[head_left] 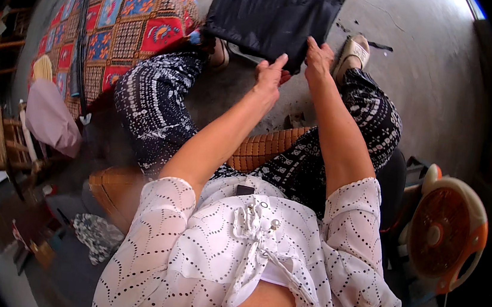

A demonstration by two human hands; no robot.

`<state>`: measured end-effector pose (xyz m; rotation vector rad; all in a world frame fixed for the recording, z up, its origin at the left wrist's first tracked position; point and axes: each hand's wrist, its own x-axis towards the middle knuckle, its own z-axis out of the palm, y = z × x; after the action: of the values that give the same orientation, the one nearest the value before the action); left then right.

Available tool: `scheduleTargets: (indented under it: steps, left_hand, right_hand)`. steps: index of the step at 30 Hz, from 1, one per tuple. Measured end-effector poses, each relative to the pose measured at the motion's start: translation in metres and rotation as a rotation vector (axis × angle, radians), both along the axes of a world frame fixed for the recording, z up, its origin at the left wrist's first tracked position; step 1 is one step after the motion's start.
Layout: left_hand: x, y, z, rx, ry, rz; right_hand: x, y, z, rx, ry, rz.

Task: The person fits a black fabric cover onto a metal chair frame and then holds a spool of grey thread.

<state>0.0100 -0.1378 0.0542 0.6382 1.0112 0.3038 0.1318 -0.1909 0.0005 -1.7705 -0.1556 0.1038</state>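
A black fabric panel (272,15) lies ahead of me, between my feet, its surface slightly wrinkled. A thin grey edge, perhaps of a frame, shows along its right side and under its near side. My left hand (269,77) is closed at the panel's near corner, thumb above and fingertips below. Just right of it, my right hand (318,59) grips the same corner along the right side, thumb on top. Part of its fingers is hidden behind the edge.
Left of the panel is a red and blue patterned cloth (134,16) with a dark rod (81,46) on it. Wooden stools (5,134) stand at far left. An orange and white fan (444,231) is at my right. I sit on a brown slatted seat (267,147).
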Motion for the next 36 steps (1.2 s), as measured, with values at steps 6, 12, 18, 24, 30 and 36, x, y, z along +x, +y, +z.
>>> scheduleTargets:
  steps: [6, 12, 18, 24, 30, 36]
  left_hand:
    - [0.016, -0.011, -0.029, -0.065, -0.034, -0.101]
    - [0.004, -0.008, -0.040, -0.148, -0.256, -0.031]
    - [0.000, 0.011, -0.038, -0.160, -0.275, -0.064]
    - [-0.005, 0.014, -0.036, -0.195, -0.329, -0.112]
    - [0.000, 0.020, -0.014, -0.153, -0.234, -0.117]
    - [0.001, 0.020, -0.026, -0.098, -0.255, -0.111]
  right_hand:
    - [0.023, -0.028, -0.050, -0.195, -0.007, 0.119]
    - [-0.003, -0.017, -0.008, -0.021, 0.368, 0.068]
    - [0.029, -0.029, -0.004, -0.030, 0.594, -0.054]
    - [-0.015, 0.043, 0.089, -0.491, -0.784, 0.205]
    - [-0.024, 0.099, 0.047, -0.887, -0.714, 0.658]
    - [-0.021, 0.069, 0.025, -0.892, -0.669, 0.726]
